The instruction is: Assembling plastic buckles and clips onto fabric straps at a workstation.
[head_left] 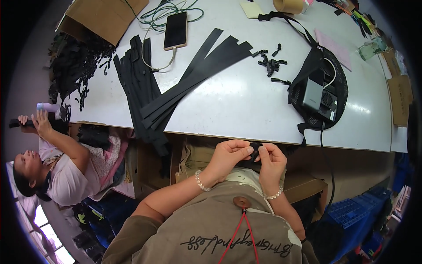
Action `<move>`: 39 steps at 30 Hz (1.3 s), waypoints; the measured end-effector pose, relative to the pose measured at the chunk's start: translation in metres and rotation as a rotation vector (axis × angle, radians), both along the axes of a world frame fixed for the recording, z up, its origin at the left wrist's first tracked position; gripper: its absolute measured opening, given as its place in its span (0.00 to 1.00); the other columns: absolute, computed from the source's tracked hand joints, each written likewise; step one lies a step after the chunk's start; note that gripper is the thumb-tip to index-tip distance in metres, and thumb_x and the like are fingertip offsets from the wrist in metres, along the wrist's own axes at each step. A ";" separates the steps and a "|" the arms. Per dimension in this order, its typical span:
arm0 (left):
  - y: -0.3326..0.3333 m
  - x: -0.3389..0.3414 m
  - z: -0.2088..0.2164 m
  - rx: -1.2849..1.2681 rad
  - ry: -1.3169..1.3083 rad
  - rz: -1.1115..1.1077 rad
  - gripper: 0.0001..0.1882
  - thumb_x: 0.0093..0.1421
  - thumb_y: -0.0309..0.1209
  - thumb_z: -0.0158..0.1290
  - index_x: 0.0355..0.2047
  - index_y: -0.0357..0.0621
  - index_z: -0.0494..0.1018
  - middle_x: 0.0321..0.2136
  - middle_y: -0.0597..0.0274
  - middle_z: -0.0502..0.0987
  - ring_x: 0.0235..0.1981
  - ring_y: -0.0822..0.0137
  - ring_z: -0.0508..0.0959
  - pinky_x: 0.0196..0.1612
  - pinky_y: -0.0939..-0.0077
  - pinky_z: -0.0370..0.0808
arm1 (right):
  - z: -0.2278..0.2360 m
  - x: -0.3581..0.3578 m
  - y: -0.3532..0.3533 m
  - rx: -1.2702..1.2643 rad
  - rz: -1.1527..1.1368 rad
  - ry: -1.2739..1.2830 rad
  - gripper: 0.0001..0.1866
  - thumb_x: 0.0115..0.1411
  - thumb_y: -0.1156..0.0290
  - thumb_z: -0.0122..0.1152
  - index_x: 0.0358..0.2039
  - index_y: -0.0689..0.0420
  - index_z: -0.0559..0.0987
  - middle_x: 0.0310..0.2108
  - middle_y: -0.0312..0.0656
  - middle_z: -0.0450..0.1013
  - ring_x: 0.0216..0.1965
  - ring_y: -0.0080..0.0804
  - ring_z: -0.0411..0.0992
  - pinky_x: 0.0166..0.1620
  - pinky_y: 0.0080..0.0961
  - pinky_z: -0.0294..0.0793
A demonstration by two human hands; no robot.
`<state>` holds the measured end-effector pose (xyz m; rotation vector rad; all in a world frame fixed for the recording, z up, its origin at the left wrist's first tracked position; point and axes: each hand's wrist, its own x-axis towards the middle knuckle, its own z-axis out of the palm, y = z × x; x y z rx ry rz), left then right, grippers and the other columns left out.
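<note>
My left hand point(227, 157) and my right hand point(271, 163) meet just in front of the table's near edge. Both pinch a small black piece point(255, 149) between thumbs and fingers; the fingertips cover much of it, so its kind is unclear. Beyond them on the white table point(228, 105) lie long flat black strips point(198, 72), fanned out. Another bundle of black strips point(138, 83) hangs partly over the near edge. Several small black plastic pieces with pull-like ends point(272, 66) lie loose at the right of the strips.
A black mesh bag point(303, 72) holding a grey power bank point(312, 94) sits at the right, its cable hanging off the edge. A phone point(176, 31) is plugged in near the back. At the left are a cardboard box point(103, 17), a black heap point(72, 66) and a seated person point(68, 176).
</note>
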<state>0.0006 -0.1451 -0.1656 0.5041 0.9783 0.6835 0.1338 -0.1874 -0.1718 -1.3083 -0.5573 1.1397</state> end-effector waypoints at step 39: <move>0.116 0.005 0.138 0.554 0.292 -0.826 0.10 0.56 0.34 0.57 0.30 0.37 0.76 0.16 0.69 0.74 0.15 0.82 0.70 0.17 0.90 0.66 | 0.083 0.046 0.065 0.191 0.619 0.115 0.06 0.57 0.74 0.59 0.33 0.63 0.76 0.23 0.31 0.71 0.21 0.13 0.65 0.26 0.09 0.65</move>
